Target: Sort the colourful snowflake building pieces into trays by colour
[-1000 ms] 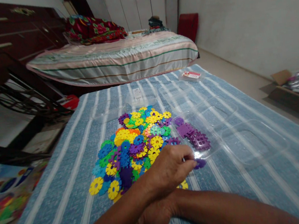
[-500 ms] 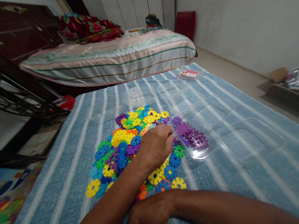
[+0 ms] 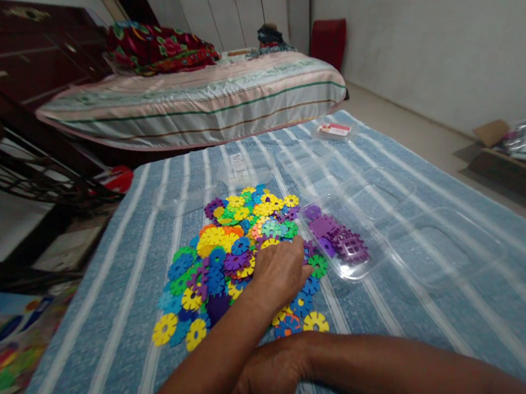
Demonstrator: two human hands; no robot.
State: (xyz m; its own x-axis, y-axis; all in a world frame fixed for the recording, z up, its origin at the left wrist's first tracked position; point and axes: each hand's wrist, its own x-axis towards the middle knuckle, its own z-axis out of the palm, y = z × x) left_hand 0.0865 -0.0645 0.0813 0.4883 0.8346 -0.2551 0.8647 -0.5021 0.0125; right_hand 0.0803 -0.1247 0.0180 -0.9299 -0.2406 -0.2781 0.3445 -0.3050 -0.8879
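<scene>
My left hand is over the right part of a heap of colourful notched plastic discs, in yellow, blue, green, orange and purple. Its fingers are bent down and closed among the discs; what they hold, if anything, is hidden. Just right of it stands a clear plastic container with several purple pieces inside, some round and some squarish. My right hand rests low at the near edge, beneath my left forearm, its fingers out of sight in shadow.
More clear containers stand on the striped blue cloth to the right and behind the heap. A small box with a red-and-white label lies at the far edge. Beyond is a bed; a cardboard box sits at right.
My left hand has moved back toward me from beside the container's left edge, uncovering discs there. My right hand and the purple pieces in the container look unchanged.
</scene>
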